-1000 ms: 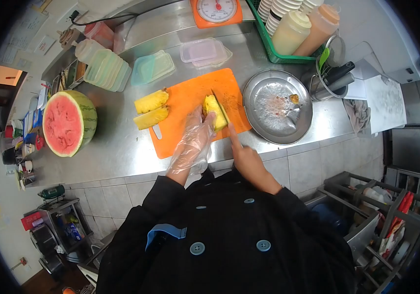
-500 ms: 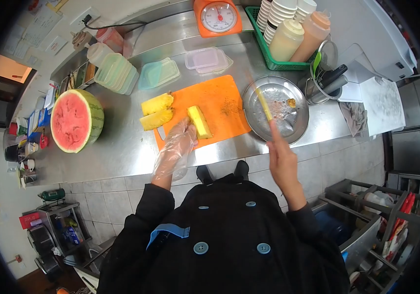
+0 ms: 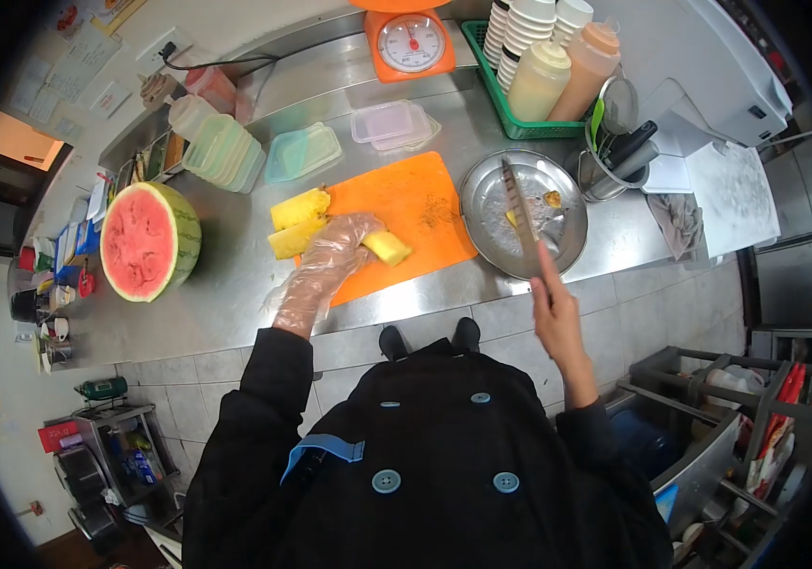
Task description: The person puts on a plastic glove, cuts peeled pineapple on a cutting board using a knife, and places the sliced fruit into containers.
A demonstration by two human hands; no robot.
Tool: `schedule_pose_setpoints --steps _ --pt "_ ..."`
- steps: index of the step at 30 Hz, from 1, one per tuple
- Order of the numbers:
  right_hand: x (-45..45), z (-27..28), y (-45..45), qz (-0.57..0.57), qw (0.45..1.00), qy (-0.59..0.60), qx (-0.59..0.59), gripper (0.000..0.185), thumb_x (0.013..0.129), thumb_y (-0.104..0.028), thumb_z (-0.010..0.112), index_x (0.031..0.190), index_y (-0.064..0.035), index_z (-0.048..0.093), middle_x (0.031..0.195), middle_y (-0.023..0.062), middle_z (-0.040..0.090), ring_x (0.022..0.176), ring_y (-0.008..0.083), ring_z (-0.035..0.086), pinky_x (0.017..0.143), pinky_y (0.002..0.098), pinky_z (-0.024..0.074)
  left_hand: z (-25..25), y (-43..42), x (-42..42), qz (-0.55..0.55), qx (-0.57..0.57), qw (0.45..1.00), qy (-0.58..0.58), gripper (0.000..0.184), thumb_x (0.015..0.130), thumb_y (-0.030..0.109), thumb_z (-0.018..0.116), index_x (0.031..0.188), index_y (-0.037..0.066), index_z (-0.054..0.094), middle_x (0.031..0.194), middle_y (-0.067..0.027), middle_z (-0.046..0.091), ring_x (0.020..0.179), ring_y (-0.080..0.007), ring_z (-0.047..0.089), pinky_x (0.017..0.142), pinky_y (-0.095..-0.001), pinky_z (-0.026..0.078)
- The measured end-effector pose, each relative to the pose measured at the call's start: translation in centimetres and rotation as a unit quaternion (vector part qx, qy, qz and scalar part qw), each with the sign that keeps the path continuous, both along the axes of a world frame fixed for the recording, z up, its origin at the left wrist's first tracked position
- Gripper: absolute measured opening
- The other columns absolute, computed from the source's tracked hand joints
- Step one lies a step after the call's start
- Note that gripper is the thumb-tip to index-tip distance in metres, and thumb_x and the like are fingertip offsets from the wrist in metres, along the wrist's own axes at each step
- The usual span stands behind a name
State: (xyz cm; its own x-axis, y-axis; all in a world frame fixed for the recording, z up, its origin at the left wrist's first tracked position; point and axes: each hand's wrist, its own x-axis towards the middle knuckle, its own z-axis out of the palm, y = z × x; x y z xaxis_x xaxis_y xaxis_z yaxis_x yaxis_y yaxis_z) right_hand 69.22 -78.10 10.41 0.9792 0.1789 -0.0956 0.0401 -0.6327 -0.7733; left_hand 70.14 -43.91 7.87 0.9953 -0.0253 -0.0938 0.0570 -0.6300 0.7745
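My left hand (image 3: 337, 245), in a clear plastic glove, is closed on a pineapple piece (image 3: 388, 247) over the orange cutting board (image 3: 406, 194). Two other pineapple pieces (image 3: 298, 209) lie beside it at the board's left edge. My right hand (image 3: 556, 311), without a glove, grips a knife (image 3: 520, 213) by its handle. The blade points away from me above a round metal pan (image 3: 572, 256). Inside the pan are a small brownish-yellow scrap (image 3: 553, 199) and a yellow bit (image 3: 511, 218) partly behind the blade.
A cut watermelon (image 3: 148, 242) stands at the left. Behind the board are plastic lids (image 3: 303, 152), stacked containers (image 3: 224, 152) and an orange scale (image 3: 410, 47). At the back right are a green basket (image 3: 543, 128) with cups and bottles, and a metal utensil holder (image 3: 605, 180).
My left hand has shifted over the pineapple piece, which is now turned at a slant. The knife stays above the pan; the yellow strip seen along its blade now shows as a bit in the pan.
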Motion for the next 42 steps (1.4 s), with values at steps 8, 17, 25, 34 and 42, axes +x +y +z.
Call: schedule_pose_setpoints --steps 8,17,25,34,42 --pt "-2.6 0.3 3.5 0.098 0.92 0.337 0.173 0.054 0.1 -0.017 0.04 0.151 -0.0304 0.027 0.053 0.0009 0.042 0.038 0.0095 0.041 0.036 0.0267 0.0393 0.9 0.5 1.0 0.03 -0.048 0.995 0.079 0.036 0.083 -0.002 0.068 0.118 0.004 0.062 0.115 -0.0076 0.061 0.105 -0.0182 0.059 0.087 -0.0265 0.051" --pt "-1.7 0.4 3.7 0.136 0.919 0.338 0.152 0.054 0.101 -0.017 0.041 0.152 -0.028 0.026 0.052 0.0013 0.043 0.037 0.0094 0.041 0.035 0.0266 0.0391 1.8 0.5 2.0 -0.038 0.105 0.99 0.084 0.04 0.081 0.004 0.072 0.119 0.006 0.062 0.107 -0.0074 0.061 0.095 -0.0196 0.061 0.078 -0.0278 0.051" --pt "0.0 -1.4 7.2 0.128 0.896 0.37 0.211 0.055 0.101 -0.016 0.04 0.152 -0.0262 0.023 0.051 -0.0006 0.04 0.036 0.0088 0.04 0.033 0.0256 0.0372 0.8 0.3 2.1 -0.083 0.245 0.966 0.021 0.043 0.079 0.013 0.076 0.12 0.006 0.063 0.103 -0.0118 0.06 0.092 -0.0231 0.061 0.077 -0.0328 0.05" --pt "-1.0 -2.6 7.5 0.118 0.92 0.327 0.183 0.057 0.099 -0.013 0.04 0.152 -0.0214 0.024 0.05 0.002 0.042 0.035 0.0108 0.041 0.034 0.0285 0.0383 0.5 -1.0 1.5 0.004 0.202 0.977 0.07 0.038 0.079 0.021 0.076 0.112 0.004 0.066 0.101 -0.0174 0.064 0.094 -0.0329 0.063 0.082 -0.0409 0.049" --pt "-0.5 -3.2 8.3 0.128 0.906 0.33 0.231 0.058 0.098 -0.012 0.041 0.153 -0.0201 0.023 0.051 0.0016 0.043 0.034 0.0109 0.041 0.033 0.0282 0.0375 0.6 -1.4 1.6 0.041 0.148 0.977 0.145 0.038 0.08 0.025 0.075 0.109 0.003 0.066 0.094 -0.0178 0.065 0.091 -0.0315 0.064 0.08 -0.0398 0.048"
